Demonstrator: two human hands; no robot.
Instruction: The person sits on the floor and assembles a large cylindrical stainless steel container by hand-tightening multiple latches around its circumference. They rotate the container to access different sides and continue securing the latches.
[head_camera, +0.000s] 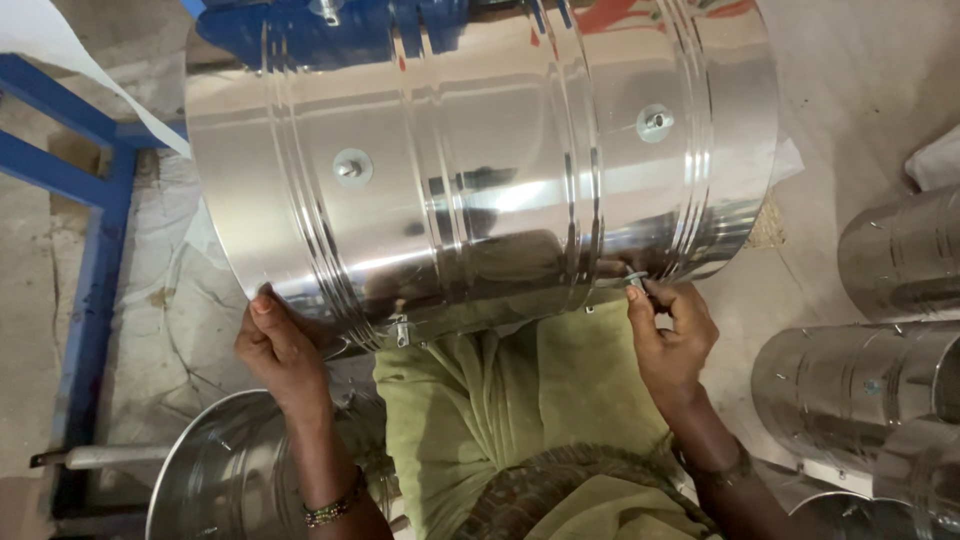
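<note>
We hold a large shiny steel drum (480, 160) lying on its side across our lap, over the green cloth (490, 400), and it fills the far and middle part of the view. Our right hand (672, 335) is at the near right edge of the drum, and its thumb and first fingers pinch a small washer and bolt piece (636, 281) against the rim. To do this step well, we judge that the small piece must sit straight in its hole before we turn it, and the drum must not roll, so the other hand has to press firmly. Our left hand (280, 345) is at the near left edge, with the thumb on the outer wall and the fingers curled under the rim, grasping the drum. Both wrists are bent upward, with the forearms coming from the near side. Two similar round fittings (352, 167) are already on the wall of the drum. On the right there are other steel cylinders (860, 385), well apart, and on the left a blue metal frame (90, 250) stands on the floor.
</note>
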